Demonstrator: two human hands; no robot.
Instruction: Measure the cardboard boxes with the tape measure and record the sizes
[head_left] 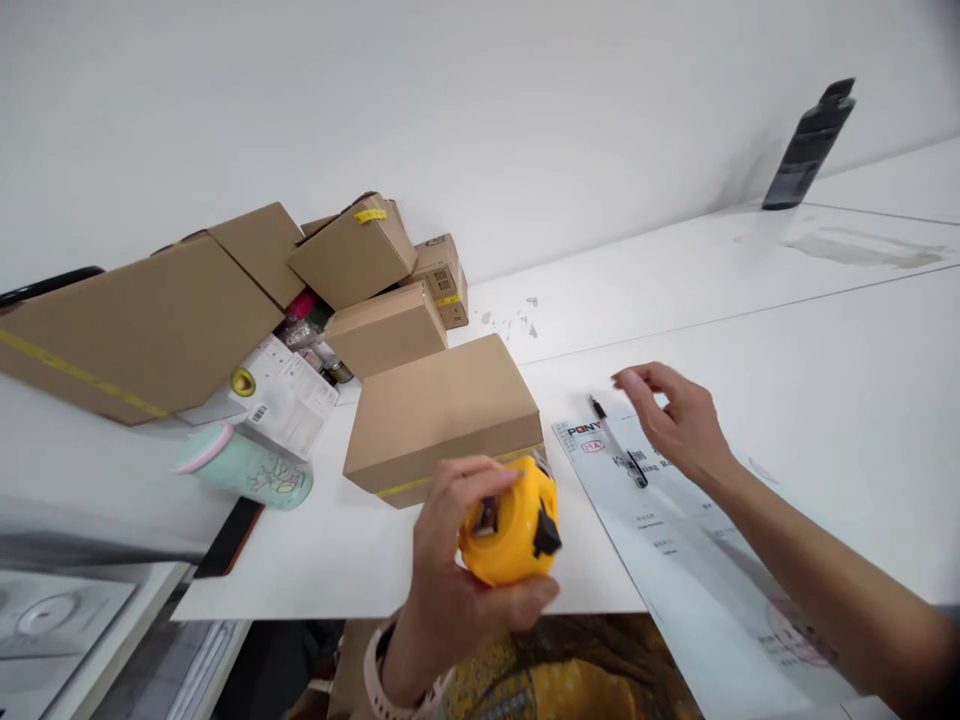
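Left hand (439, 575) grasps a yellow tape measure (516, 525), thumb below, fingers over the top; the tape measure is held up in front of the near cardboard box (442, 400), hiding its lower right corner. Part of its side is behind the fingers; can't tell whether any tape is pulled out. Pale wristband (375, 670) on that wrist, cut by the bottom edge.

Right hand (679, 415) is released, fingers loosely bent, nothing seen in it; fingertips blurred. It hovers near a pen (637, 470) with black ends, the clear middle hard to make out against the printed sheet (652, 560) beneath. Right forearm covers part of the sheet; print mostly too smeared to read, "PONY" legible at top.

Behind, left: stacked boxes (386, 325) overlap each other; small items (304, 335) wedged between are mostly hidden, can't identify. Mint tumbler (255, 475) lies tilted beside a white printed box (289, 395). Large carton (150, 320) cut off at left edge. Dark bottle (810, 150) stands far right, label unreadable.
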